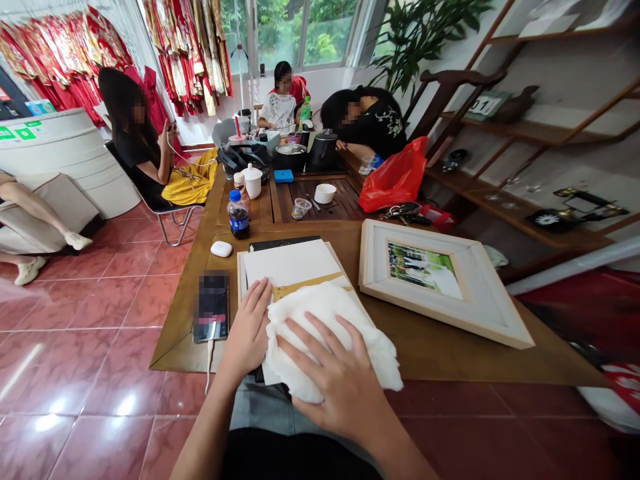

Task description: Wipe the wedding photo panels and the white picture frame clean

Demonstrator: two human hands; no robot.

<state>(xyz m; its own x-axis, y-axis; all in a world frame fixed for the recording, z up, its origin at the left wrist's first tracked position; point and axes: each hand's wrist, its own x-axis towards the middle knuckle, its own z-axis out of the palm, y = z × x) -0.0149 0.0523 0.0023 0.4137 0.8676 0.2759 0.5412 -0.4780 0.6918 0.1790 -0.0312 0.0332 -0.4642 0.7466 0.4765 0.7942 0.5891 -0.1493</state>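
A thick, soft white piece of wadding (327, 300) with ragged edges lies on a light rectangular board (287, 265) near the table's front edge. My right hand (333, 363) rests on the wadding with its fingers spread. To the left, my left hand (253, 327) lies flat along the board's left side, fingers stretched out, close to the wadding's edge. A brown strip (310, 285) crosses the board just above the wadding, which hides the board's lower part. Dark material shows under the board's far edge.
On the right lies a framed photo (425, 268) in a wide pale frame. Left of the board are a charging phone (211, 308), a white earbud case (221, 249) and a cola bottle (239, 217). A red plastic bag (393, 177) lies farther back; several people sit around.
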